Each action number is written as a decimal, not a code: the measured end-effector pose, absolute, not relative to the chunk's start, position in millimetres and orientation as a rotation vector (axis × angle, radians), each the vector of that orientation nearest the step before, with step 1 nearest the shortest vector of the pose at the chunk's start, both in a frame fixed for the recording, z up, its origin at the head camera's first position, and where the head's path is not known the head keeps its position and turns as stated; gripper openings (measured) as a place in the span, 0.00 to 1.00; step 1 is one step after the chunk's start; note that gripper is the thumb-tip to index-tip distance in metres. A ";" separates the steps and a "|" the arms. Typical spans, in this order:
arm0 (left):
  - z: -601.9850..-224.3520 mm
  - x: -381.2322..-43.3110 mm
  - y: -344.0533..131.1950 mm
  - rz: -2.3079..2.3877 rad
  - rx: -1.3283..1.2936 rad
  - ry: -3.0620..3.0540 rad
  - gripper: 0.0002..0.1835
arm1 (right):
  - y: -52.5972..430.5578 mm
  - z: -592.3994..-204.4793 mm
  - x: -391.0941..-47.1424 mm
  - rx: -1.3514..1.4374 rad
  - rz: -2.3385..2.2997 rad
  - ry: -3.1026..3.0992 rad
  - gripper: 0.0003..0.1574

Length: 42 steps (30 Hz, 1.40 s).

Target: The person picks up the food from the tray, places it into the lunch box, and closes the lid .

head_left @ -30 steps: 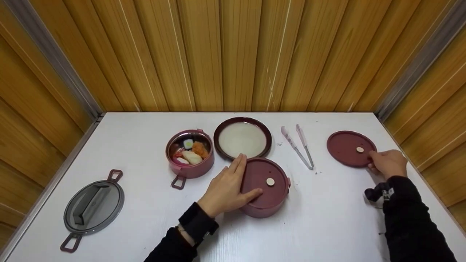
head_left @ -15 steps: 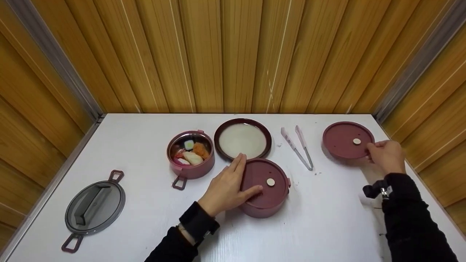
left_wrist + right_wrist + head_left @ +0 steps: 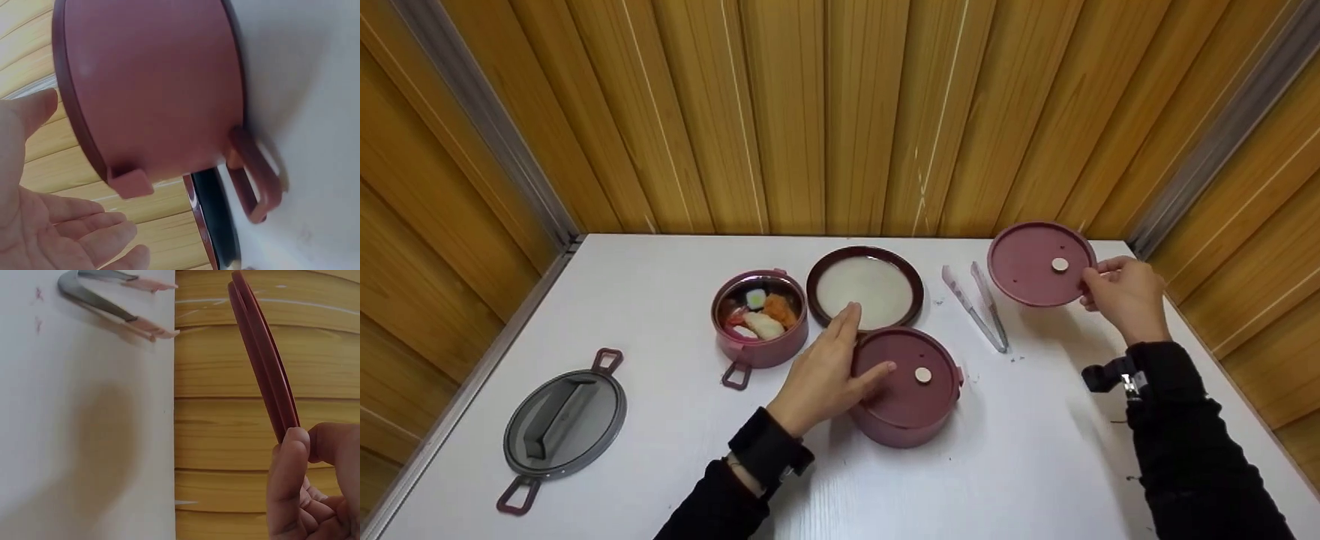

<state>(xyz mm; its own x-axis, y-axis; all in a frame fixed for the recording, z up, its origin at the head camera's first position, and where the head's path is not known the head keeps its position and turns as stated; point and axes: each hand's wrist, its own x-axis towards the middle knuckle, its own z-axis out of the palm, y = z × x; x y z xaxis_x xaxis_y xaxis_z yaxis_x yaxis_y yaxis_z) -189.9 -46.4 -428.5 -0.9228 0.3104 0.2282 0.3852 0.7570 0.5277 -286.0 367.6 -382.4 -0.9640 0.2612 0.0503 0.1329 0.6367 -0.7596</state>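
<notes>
My right hand [image 3: 1121, 294] pinches the rim of a round maroon lid [image 3: 1041, 262] and holds it tilted in the air over the table's far right; the right wrist view shows the lid [image 3: 264, 360] edge-on between thumb and fingers [image 3: 287, 484]. My left hand [image 3: 829, 371] rests with straight fingers on the lid of a closed maroon container [image 3: 907, 386] at the centre. In the left wrist view the container [image 3: 152, 84] fills the frame beside my open palm [image 3: 50, 225]. An open maroon container [image 3: 759, 319] holds pieces of food.
A dark-rimmed plate [image 3: 865, 287] lies behind the closed container. Pink-tipped tongs [image 3: 979, 304] lie on the white table [image 3: 660, 450] right of the plate. A grey lid with a handle [image 3: 562, 420] sits at the front left. Wooden walls surround the table.
My right hand has lifted the maroon lid off the table and carried it up and leftward. The left hand has stayed on the closed container.
</notes>
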 end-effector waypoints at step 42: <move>-387.9 -247.3 -95.8 -0.988 -0.367 -2.562 0.74 | 137.4 -353.5 -305.2 0.350 1.534 -2.700 0.12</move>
<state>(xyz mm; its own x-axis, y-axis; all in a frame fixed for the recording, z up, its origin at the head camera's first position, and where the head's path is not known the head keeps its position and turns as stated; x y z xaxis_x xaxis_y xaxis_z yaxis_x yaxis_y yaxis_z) -247.3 -95.8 -387.9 -0.8980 0.1071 0.4267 0.3658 0.7207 0.5889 -305.2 137.4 -353.5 -0.9748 -0.1854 0.1238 -0.2013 0.4932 -0.8463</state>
